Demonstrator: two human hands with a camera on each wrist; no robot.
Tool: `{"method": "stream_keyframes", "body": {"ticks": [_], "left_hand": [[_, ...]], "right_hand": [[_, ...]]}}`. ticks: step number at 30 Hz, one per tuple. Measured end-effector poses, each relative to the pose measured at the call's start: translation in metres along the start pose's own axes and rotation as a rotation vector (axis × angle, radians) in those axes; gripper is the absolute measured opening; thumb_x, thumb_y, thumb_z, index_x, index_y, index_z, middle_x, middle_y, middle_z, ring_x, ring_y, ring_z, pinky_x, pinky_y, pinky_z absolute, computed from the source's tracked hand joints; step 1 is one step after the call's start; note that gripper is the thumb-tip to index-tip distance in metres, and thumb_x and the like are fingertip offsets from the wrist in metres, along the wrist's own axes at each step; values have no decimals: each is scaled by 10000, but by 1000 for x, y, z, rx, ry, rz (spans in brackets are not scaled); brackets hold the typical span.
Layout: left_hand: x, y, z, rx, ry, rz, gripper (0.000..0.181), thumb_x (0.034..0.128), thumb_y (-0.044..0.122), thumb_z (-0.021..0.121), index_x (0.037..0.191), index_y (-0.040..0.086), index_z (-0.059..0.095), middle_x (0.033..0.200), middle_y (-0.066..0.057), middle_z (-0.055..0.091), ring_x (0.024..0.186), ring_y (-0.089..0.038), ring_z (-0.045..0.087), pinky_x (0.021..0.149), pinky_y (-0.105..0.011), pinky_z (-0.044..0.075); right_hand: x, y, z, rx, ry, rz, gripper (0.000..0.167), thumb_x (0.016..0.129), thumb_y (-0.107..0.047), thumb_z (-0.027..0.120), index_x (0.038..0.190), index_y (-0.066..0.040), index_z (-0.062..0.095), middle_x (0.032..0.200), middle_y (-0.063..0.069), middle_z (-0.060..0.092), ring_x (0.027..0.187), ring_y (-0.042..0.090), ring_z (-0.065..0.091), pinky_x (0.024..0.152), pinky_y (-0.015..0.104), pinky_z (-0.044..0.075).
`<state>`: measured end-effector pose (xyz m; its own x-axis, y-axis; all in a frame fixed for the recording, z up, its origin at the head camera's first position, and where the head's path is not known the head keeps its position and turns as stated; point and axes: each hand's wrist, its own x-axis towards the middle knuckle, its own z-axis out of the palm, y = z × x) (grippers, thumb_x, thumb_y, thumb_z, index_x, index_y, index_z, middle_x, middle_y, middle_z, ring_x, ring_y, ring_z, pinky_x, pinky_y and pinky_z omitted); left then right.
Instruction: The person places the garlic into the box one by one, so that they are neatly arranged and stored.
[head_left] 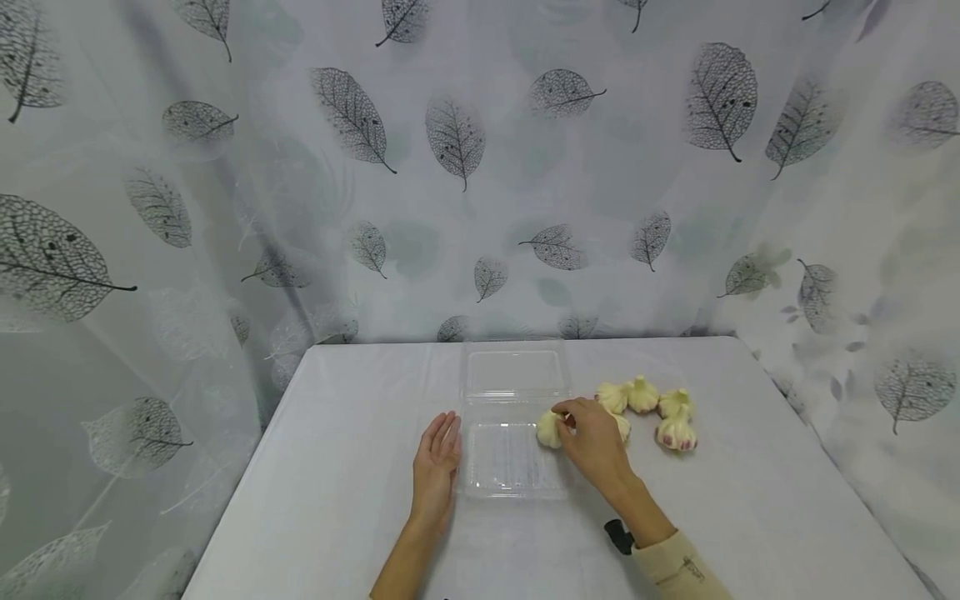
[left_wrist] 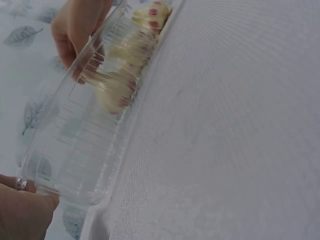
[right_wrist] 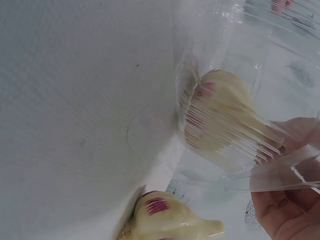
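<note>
My right hand (head_left: 596,442) pinches a pale garlic bulb (head_left: 550,429) by its neck. The bulb sits at the right side of a clear plastic clamshell box (head_left: 498,492), whose lid (head_left: 513,371) lies open toward the back. Through the clear wall in the right wrist view, purple patches show on this bulb (right_wrist: 217,115); the right hand's fingers (right_wrist: 287,200) are at its stem. With fingers fairly straight, my left hand (head_left: 437,467) touches the box's left edge. The left wrist view has that hand (left_wrist: 22,212) at the box's corner.
Several more garlic bulbs (head_left: 642,394) lie right of the box, one partly hidden behind the right hand. A white cloth (head_left: 337,467) covers the table. Behind it hangs a leaf-print curtain (head_left: 502,200). A black object (head_left: 618,536) is by the right wrist.
</note>
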<state>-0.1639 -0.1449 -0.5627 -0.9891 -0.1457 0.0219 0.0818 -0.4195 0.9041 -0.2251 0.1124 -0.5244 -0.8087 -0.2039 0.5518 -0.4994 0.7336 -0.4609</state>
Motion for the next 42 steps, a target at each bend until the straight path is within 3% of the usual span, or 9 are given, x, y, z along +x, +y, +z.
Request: {"method": "stream_keyframes", "body": {"ticks": [17,26,33,42], "left_hand": [[1,0,1,8,-13,10,662,1009,-174,386,1620,-5,197,1692,-150,264,1576,-272,248,1207,-220,351],[2,-1,1,-1,-5,6,671,994,-194,369,1618,-1,213,1687,-142,279,1570,-254,270,1203,-218,359],[2,-2,1,-2,-1,5,674,994,-189,379,1619,5,216,1686,-135,285,1568,-252,275,1202,-220,361],[2,0,3,-5,8,-2,684,985,-198,374,1619,0,213,1685,-146,285,1568,-264,273,1209,-235,357]], "right_hand": [[-1,5,3,4,2,29,212,818,-16,842,1020,-41,781,922,63,723,751,162,665,617,305,578],[0,3,-9,35,43,79,254,848,-158,874,1053,-43,779,962,94,735,758,213,686,617,352,593],[-1,8,-16,11,126,82,173,903,-113,807,1052,-30,781,946,90,738,757,204,692,621,367,609],[-1,21,-21,-17,211,90,174,861,-20,791,1033,1,776,960,124,748,751,241,706,620,409,614]]}}
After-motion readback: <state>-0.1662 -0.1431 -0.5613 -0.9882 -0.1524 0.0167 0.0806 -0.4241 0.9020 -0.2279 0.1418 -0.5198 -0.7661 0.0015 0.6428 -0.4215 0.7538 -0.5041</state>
